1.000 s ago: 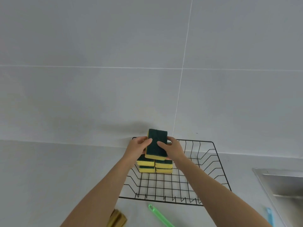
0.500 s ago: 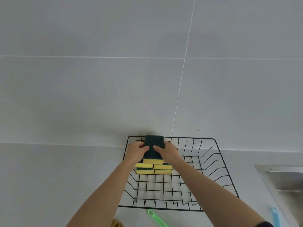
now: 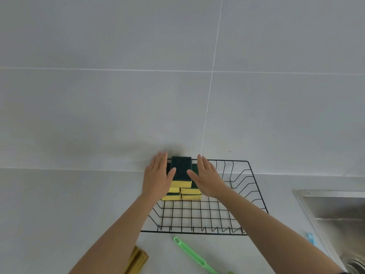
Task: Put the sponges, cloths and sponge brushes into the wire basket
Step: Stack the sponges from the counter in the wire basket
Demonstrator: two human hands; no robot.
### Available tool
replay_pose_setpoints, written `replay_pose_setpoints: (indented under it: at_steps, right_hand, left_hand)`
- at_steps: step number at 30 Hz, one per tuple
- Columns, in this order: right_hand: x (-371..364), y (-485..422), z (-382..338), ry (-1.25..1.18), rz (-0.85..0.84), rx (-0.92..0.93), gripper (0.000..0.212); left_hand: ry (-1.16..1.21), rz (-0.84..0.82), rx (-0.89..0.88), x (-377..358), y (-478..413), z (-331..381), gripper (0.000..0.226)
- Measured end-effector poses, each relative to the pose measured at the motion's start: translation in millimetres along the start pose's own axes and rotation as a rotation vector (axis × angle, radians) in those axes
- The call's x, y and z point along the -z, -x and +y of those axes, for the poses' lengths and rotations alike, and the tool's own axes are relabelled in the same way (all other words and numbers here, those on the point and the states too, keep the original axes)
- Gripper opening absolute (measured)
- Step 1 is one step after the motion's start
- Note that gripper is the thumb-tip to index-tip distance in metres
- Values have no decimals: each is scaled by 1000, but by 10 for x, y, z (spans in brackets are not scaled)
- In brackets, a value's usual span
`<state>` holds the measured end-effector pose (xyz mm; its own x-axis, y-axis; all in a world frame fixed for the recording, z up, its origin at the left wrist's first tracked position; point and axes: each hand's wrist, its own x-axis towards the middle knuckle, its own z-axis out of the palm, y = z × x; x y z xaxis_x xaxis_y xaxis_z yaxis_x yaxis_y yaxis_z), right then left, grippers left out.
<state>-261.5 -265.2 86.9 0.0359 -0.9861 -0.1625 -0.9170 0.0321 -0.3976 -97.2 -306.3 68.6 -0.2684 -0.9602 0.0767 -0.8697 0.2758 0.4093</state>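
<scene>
A black wire basket [image 3: 227, 220] stands on the counter against the tiled wall. In its far left corner sits a stack of yellow sponges with dark green tops; the top sponge [image 3: 181, 171] lies across two lower piles [image 3: 190, 191]. My left hand [image 3: 159, 176] and my right hand [image 3: 207, 177] flank the top sponge with straight, spread fingers, thumbs touching its green face. On the counter in front of the basket lie a green sponge-brush handle [image 3: 194, 256] and a folded olive-yellow cloth [image 3: 137, 261].
A steel sink [image 3: 335, 218] is set into the counter at the right. A blue handle [image 3: 310, 238] lies beside the sink edge. The grey counter [image 3: 69, 204] stretches to the left of the basket.
The top sponge was lowered onto the stack. Both hands, which gripped it, have opened and now lie flat at its sides.
</scene>
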Motion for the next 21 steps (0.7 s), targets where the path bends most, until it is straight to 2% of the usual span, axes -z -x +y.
replay_pose_setpoints:
  at_steps: [5,7,13,21]
  right_hand:
    - [114,543,19,188,95,20,91]
    - [153,785,32,233,134,33,89]
    - [109,1474,210,300,179,8,84]
    - [-131,2346,644,259,102,-163,88]
  left_hand:
    - [-246,-9,-101,71,410,166,78]
    - [-248,4,-141,88,585,260,87]
    - [-220,-27,-238,27,1138,586,76]
    - [-138,-214,-374,-402,1894,1054,81]
